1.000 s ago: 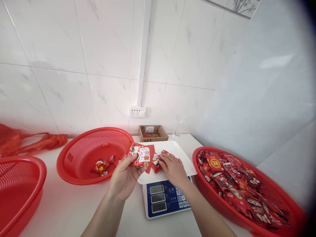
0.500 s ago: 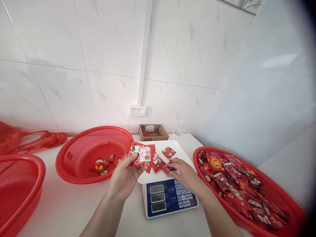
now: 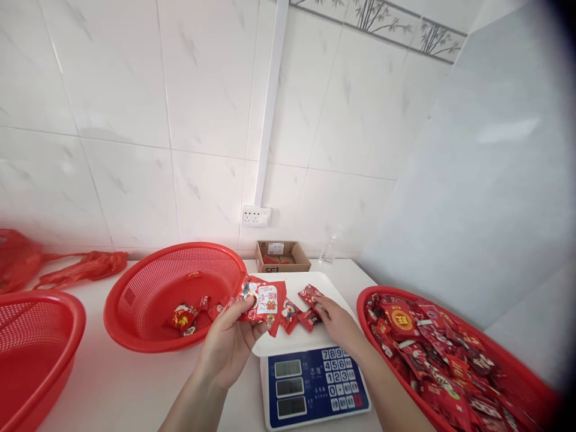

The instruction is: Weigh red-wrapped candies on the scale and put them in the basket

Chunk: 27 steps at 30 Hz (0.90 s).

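My left hand (image 3: 231, 339) is closed on a red and white printed bag (image 3: 263, 300), held above the white tray (image 3: 292, 342) of a blue digital scale (image 3: 310, 384). My right hand (image 3: 335, 321) rests on the tray with its fingers curled over a small red packet (image 3: 309, 318). Two more red packets (image 3: 310, 294) lie loose on the tray beside it. A red basket (image 3: 454, 366) at the right is heaped with several red packets. The red basket (image 3: 148, 300) at the left holds a few packets (image 3: 184, 315).
A third red basket (image 3: 36, 342) sits at the far left edge. Red plastic bags (image 3: 67, 267) lie against the tiled wall. A small cardboard box (image 3: 281, 257) and a clear bottle (image 3: 330, 249) stand behind the scale, under a wall socket (image 3: 255, 216).
My right hand slid rightward across the tray, leaving packets spread behind it. The camera tilted up slightly. My left hand kept the bag in place.
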Available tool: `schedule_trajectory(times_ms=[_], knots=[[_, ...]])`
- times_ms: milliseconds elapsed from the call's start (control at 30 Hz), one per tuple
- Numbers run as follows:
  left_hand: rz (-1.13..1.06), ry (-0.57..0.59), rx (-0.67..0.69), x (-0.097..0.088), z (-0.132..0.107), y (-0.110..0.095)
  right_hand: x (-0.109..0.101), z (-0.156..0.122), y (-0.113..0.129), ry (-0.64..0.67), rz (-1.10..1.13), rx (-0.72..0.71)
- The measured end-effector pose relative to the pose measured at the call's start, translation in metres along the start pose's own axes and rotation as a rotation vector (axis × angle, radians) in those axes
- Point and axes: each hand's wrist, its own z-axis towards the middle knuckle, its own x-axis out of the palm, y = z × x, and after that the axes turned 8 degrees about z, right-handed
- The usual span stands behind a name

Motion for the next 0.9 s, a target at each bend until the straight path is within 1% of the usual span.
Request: schedule_trajectory(times_ms=[100,200,267,367,467,567,733,833,900], knots=[[0.005,-0.009,-0.007,0.0,-0.001,0.0,0.005,0.008,0.01,0.037,0.015,0.027],[0.0,-0.007,-0.003,0.001,-0.002,-0.002,0.005,0.008,0.017,0.055,0.076,-0.052],[0.002,0.001,0.008,0.001,-0.001,-0.003,0.0,0.004,0.017,0.033,0.048,-0.084],[0.006,0.001,0.021,0.0,-0.001,-0.003,-0.007,-0.003,0.011,-0.003,-0.068,-0.013],[0.009,-0.001,0.009,0.001,0.0,-0.002,-0.008,-0.009,0.008,-0.008,-0.106,0.029],[0.006,-0.003,-0.003,0.003,-0.001,-0.002,-0.005,-0.011,0.01,-0.027,-0.075,-0.01],[0.004,-0.01,-0.005,0.005,-0.002,-0.002,-0.001,-0.013,0.017,-0.066,0.047,-0.088],[-0.002,-0.022,-0.023,0.005,-0.001,-0.002,-0.008,-0.019,0.015,-0.102,0.074,-0.133],[-0.001,-0.028,-0.03,0.005,0.0,-0.002,-0.018,-0.026,0.011,-0.134,0.046,-0.15]])
